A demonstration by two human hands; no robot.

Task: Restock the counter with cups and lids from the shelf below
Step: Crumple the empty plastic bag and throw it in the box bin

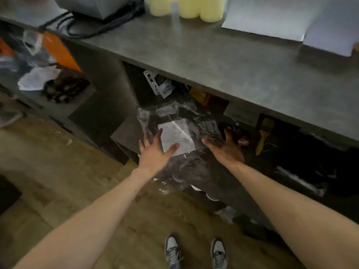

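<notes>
We judge the restock to be at its start. The counter [223, 61] across the upper part of the frame carries pale yellow stacks [186, 6] at the top centre, some white sheets [272, 18] at the upper right and a grey machine [101, 4] with cables at the upper left, but we cannot tell whether those stacks are cups. Nothing from below has reached the top as far as we can see; lifting the stock out and setting it up there is all left to do.

The stock we are after appears to be the clear plastic bag [184, 136] with a white label, in the open shelf [213, 113] under the counter, at the centre of the frame. Its dark contents are too blurred to name as cups or lids.

Our left hand [155, 152] is spread wide, fingers [158, 135] splayed, thumb lying on the label, palm flat on the bag's left side. Our right hand [227, 150] is also spread, pressed against the bag's right side in shadow. Neither has closed on the plastic yet; we bracket it rather than hold it.
</notes>
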